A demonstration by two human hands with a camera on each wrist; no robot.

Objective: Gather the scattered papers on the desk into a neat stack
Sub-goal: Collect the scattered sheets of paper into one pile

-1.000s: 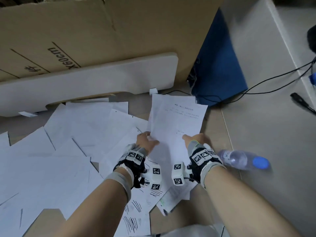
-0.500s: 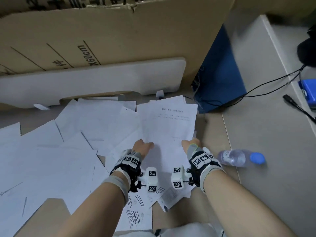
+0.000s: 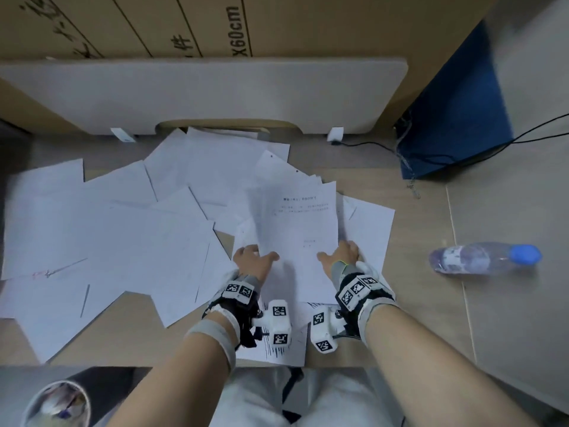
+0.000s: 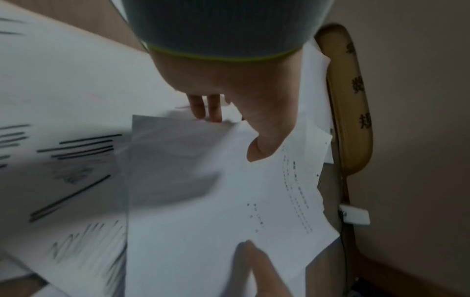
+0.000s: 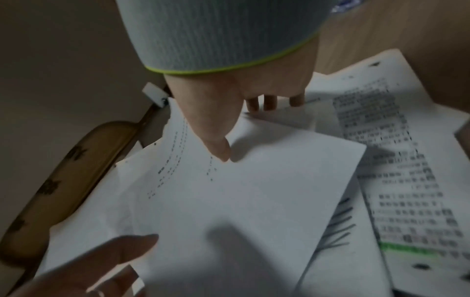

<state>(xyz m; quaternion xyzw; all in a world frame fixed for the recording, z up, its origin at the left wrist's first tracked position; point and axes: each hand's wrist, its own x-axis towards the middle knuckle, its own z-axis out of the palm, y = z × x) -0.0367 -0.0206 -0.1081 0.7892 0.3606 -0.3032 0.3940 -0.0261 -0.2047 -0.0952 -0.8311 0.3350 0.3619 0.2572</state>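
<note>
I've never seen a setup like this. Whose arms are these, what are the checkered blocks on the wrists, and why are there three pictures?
There is no machine here: a person is tidying papers with bare hands. The checkered blocks belong to small cameras strapped to each wrist. The wide picture comes from a camera on the person's head; the two dim ones look along each hand from the wrists.

The left hand and right hand grip the near edge of a small stack of papers, thumbs on top and fingers underneath. More loose sheets lie scattered to the left on the desk. A water bottle lies on its side to the right, and a cardboard box stands behind.
</note>
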